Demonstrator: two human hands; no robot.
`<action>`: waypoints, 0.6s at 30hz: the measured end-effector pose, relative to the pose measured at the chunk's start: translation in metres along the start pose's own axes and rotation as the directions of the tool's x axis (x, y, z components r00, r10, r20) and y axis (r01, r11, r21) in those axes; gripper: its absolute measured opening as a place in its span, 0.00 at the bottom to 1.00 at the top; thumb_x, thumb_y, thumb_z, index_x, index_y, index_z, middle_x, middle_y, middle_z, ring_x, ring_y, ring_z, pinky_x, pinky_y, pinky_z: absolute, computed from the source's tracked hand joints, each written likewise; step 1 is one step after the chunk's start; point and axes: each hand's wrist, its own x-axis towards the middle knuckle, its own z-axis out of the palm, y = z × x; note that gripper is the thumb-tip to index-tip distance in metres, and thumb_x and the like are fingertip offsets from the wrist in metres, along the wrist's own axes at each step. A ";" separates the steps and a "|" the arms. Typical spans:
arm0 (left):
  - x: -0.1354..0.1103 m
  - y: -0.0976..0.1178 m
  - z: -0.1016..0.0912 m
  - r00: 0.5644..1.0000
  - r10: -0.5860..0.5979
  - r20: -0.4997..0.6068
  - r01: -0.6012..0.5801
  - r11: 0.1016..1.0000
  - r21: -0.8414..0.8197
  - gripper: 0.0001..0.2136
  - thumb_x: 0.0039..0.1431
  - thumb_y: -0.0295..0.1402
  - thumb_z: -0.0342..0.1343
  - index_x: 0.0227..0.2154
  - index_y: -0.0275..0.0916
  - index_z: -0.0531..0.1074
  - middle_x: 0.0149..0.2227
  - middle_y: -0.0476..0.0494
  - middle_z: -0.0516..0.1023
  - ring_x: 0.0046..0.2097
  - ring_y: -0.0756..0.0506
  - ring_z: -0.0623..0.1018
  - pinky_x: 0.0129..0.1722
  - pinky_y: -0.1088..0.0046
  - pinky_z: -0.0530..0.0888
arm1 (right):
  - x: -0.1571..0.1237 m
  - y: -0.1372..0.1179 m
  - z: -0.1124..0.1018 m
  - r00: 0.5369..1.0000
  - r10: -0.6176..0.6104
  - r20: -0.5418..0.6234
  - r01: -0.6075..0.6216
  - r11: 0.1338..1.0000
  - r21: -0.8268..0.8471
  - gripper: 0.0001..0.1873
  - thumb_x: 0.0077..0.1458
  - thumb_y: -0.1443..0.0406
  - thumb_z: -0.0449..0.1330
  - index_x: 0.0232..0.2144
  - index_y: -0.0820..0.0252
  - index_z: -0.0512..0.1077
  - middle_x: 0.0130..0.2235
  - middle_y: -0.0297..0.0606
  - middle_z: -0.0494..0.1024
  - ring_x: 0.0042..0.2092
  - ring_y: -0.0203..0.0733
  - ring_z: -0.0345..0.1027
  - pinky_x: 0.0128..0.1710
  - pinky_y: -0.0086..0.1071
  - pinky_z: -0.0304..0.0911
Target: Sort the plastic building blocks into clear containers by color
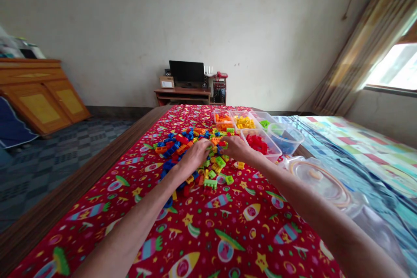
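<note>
A mixed pile of plastic toy bricks [177,144] in blue, red, orange, yellow and green lies on the red patterned cloth [224,230]. My left hand [198,153] is in the middle of the pile, its fingers curled down among the bricks. Facing it from the right, my right hand [237,147] has its fingers bent together at the pile's right side. Orange and red bricks show in the small gap between the hands. Whatever either hand's fingertips grip is too small and hidden to make out. Loose green bricks [211,183] lie in front of the hands.
Behind my right hand stands a clear divided tray [276,151] with orange, yellow, green and red bricks sorted by compartment. A clear round tub [298,137] holding blue pieces adjoins it. A transparent lid [321,178] lies by my right forearm. A monitor [186,72] stands by the far wall.
</note>
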 end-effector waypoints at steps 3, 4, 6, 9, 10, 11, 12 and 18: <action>0.000 -0.016 -0.006 0.989 -0.146 -0.015 0.146 0.989 0.002 0.12 0.55 0.24 0.53 0.40 0.37 0.76 0.41 0.39 0.80 0.45 0.41 0.79 0.47 0.66 0.73 | 0.014 -0.012 0.003 0.999 0.011 -0.053 -0.009 0.999 0.038 0.23 0.55 0.67 0.58 0.54 0.65 0.69 0.46 0.46 0.78 0.48 0.43 0.71 0.47 0.30 0.62; 0.000 -0.020 -0.009 0.982 -0.188 -0.009 0.188 0.982 -0.007 0.11 0.55 0.26 0.54 0.41 0.37 0.76 0.41 0.40 0.80 0.44 0.40 0.79 0.46 0.67 0.73 | 0.016 -0.015 0.005 0.997 0.016 -0.081 -0.013 0.999 0.038 0.24 0.55 0.68 0.57 0.55 0.66 0.68 0.47 0.47 0.77 0.49 0.43 0.70 0.49 0.31 0.61; 0.000 -0.025 -0.013 0.967 -0.254 0.006 0.254 0.967 -0.034 0.11 0.55 0.27 0.54 0.40 0.38 0.77 0.40 0.42 0.81 0.42 0.41 0.80 0.44 0.68 0.74 | 0.015 -0.020 0.011 0.989 0.039 -0.143 -0.034 0.999 0.033 0.24 0.57 0.69 0.54 0.57 0.67 0.66 0.50 0.49 0.76 0.53 0.44 0.67 0.53 0.33 0.59; -0.001 -0.025 -0.021 0.949 -0.316 0.009 0.316 0.947 -0.050 0.12 0.56 0.29 0.53 0.42 0.38 0.77 0.40 0.43 0.82 0.40 0.42 0.81 0.43 0.69 0.74 | 0.008 -0.024 0.014 0.972 0.080 -0.220 -0.073 0.997 0.039 0.23 0.59 0.70 0.51 0.57 0.65 0.65 0.53 0.50 0.73 0.54 0.44 0.66 0.53 0.33 0.60; -0.001 -0.024 -0.023 0.945 -0.326 0.007 0.326 0.944 -0.049 0.13 0.57 0.29 0.52 0.43 0.38 0.77 0.40 0.43 0.82 0.40 0.42 0.81 0.43 0.69 0.74 | 0.005 -0.024 0.013 0.969 0.097 -0.226 -0.091 0.995 0.035 0.22 0.59 0.70 0.50 0.56 0.64 0.67 0.52 0.49 0.74 0.52 0.44 0.67 0.51 0.33 0.61; 0.000 -0.023 -0.025 0.944 -0.330 0.006 0.329 0.943 -0.049 0.13 0.57 0.30 0.52 0.44 0.38 0.76 0.40 0.43 0.82 0.40 0.42 0.81 0.43 0.69 0.74 | 0.003 -0.024 0.011 0.968 0.116 -0.221 -0.114 0.993 0.024 0.21 0.59 0.71 0.48 0.54 0.63 0.68 0.49 0.49 0.76 0.50 0.44 0.69 0.48 0.33 0.62; 0.000 -0.021 -0.026 0.945 -0.327 0.005 0.326 0.944 -0.051 0.14 0.58 0.32 0.51 0.44 0.38 0.76 0.40 0.44 0.82 0.40 0.42 0.80 0.43 0.69 0.74 | 0.001 -0.024 0.009 0.970 0.135 -0.201 -0.137 0.991 0.002 0.20 0.60 0.72 0.47 0.51 0.63 0.71 0.46 0.48 0.77 0.47 0.44 0.71 0.45 0.33 0.63; 0.004 -0.016 -0.024 0.966 -0.256 -0.031 0.255 0.967 -0.018 0.13 0.59 0.34 0.49 0.41 0.37 0.76 0.41 0.41 0.80 0.44 0.42 0.79 0.48 0.66 0.74 | -0.010 -0.030 0.002 0.978 0.047 0.204 -0.010 0.983 -0.182 0.16 0.56 0.57 0.58 0.41 0.61 0.76 0.43 0.49 0.79 0.45 0.49 0.73 0.40 0.34 0.65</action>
